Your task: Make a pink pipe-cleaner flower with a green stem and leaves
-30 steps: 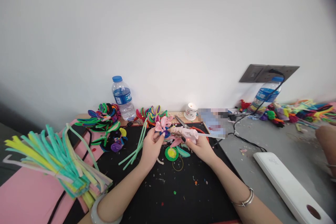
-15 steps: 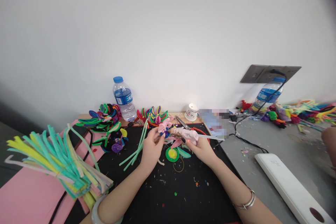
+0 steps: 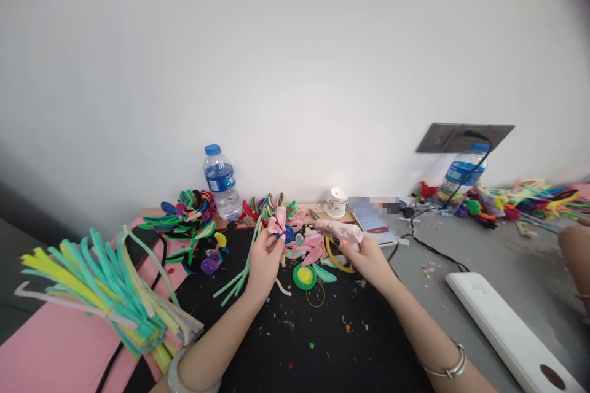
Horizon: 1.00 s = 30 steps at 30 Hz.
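Between the fingers of my left hand (image 3: 263, 264) is a pink pipe-cleaner flower (image 3: 278, 219) with a blue and purple spiral part (image 3: 287, 234) against it. My right hand (image 3: 372, 263) is closed around a pale pink hot glue gun (image 3: 341, 231), whose small red light glows. The gun's nozzle points left, a short gap from the flower. Below the two hands lie pink pipe-cleaner petals (image 3: 313, 255), a green disc with a yellow middle (image 3: 304, 277) and a pale teal petal (image 3: 325, 274). A yellow ring (image 3: 332, 258) shows beneath the gun.
On the left rests a bundle of pipe cleaners (image 3: 117, 298). Along the wall stand a water bottle (image 3: 222, 184), coloured pipe-cleaner pieces (image 3: 188, 209), a paper cup (image 3: 335, 202) and a phone (image 3: 373, 221). A white case (image 3: 507, 325) and another person's arm (image 3: 574, 255) are at right.
The glue gun has drawn back to the right, away from the flower. In my left hand the flower has turned so its petals show more fully. The view has shifted slightly.
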### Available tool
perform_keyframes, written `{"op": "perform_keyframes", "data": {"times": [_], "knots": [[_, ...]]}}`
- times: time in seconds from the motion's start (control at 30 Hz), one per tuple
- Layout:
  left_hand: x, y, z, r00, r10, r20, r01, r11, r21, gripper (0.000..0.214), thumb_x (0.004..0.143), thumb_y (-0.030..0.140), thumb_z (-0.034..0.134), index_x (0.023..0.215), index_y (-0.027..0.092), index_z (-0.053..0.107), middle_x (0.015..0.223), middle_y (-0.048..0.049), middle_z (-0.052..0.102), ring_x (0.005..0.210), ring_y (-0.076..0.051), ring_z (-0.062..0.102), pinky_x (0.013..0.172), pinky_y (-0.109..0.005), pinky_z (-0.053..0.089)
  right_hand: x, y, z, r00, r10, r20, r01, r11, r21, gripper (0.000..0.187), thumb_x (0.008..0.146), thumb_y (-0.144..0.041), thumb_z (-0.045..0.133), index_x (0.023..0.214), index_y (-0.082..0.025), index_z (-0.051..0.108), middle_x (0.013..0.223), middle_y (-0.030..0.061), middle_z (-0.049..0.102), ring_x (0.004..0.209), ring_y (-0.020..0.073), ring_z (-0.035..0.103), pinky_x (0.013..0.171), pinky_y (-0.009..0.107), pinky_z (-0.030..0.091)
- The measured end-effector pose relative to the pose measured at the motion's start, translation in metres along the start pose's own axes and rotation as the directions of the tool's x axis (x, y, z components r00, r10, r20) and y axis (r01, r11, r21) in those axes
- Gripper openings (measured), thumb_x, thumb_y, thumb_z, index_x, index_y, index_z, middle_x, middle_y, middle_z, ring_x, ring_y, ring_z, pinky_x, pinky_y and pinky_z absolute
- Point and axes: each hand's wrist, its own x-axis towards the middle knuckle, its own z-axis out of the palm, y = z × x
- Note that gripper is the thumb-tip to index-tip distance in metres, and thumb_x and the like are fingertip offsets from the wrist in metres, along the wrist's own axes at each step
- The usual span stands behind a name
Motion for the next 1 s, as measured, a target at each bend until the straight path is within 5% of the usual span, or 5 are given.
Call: {"op": "perform_keyframes", "data": {"times": [0.13,0.3,0.6,0.87,1.0], "knots": [[-0.001,0.002,0.001,1.0,-0.017,0.019,0.018,0.999,-0.03,0.035,0.073,0.031,0.062,0.103,0.014,0.053,0.087,-0.0071,0.068,0.072,-0.02,0.069,0.061,-0.024,0.053,-0.004,0.007,-0.026,0.988,0.104,-0.114,-0.117,0.986,-0.118,0.03,0.08,-0.036,0.042,0.076,-0.013,0.061,0.057,0.0009,0.058,0.053,0.0148,0.052,0.047,0.022,0.037],[-0.001,-0.002,0.001,1.0,-0.013,0.026,0.014,0.999,-0.042,0.033,0.073,0.032,0.062,0.1,0.014,0.054,0.088,-0.0078,0.068,0.074,-0.021,0.069,0.065,-0.027,0.054,-0.013,0.032,-0.062,0.962,0.189,-0.199,-0.248,0.91,-0.331,0.03,0.078,-0.034,0.044,0.098,-0.017,0.059,0.083,0.0069,0.067,0.072,0.0216,0.062,0.059,0.026,0.043],[0.0,-0.004,0.001,0.998,-0.032,0.05,0.033,0.999,-0.016,0.03,0.073,0.031,0.061,0.097,0.015,0.053,0.089,-0.0086,0.068,0.078,-0.023,0.068,0.063,-0.027,0.054,-0.02,0.091,-0.11,0.84,0.357,-0.409,-0.541,0.485,-0.687,0.035,0.083,-0.029,0.037,0.102,-0.007,0.055,0.093,0.0241,0.062,0.081,0.0343,0.063,0.06,0.038,0.043],[-0.001,-0.002,0.001,0.998,-0.022,0.059,0.023,1.0,-0.018,0.037,0.073,0.031,0.061,0.104,0.014,0.053,0.088,-0.0089,0.068,0.077,-0.022,0.068,0.065,-0.028,0.053,-0.013,0.119,-0.122,0.834,0.312,-0.455,-0.55,0.395,-0.736,0.025,0.078,-0.02,0.044,0.088,-0.007,0.063,0.084,0.0301,0.061,0.077,0.0381,0.063,0.055,0.039,0.038],[-0.001,0.0,0.001,0.998,-0.028,0.054,0.03,0.999,-0.033,0.037,0.073,0.032,0.061,0.105,0.015,0.053,0.089,-0.0089,0.068,0.077,-0.022,0.068,0.065,-0.029,0.054,-0.011,0.12,-0.123,0.899,0.244,-0.364,-0.438,0.458,-0.773,0.018,0.067,-0.012,0.049,0.076,-0.009,0.064,0.074,0.0254,0.063,0.073,0.0352,0.063,0.059,0.037,0.04]]}}
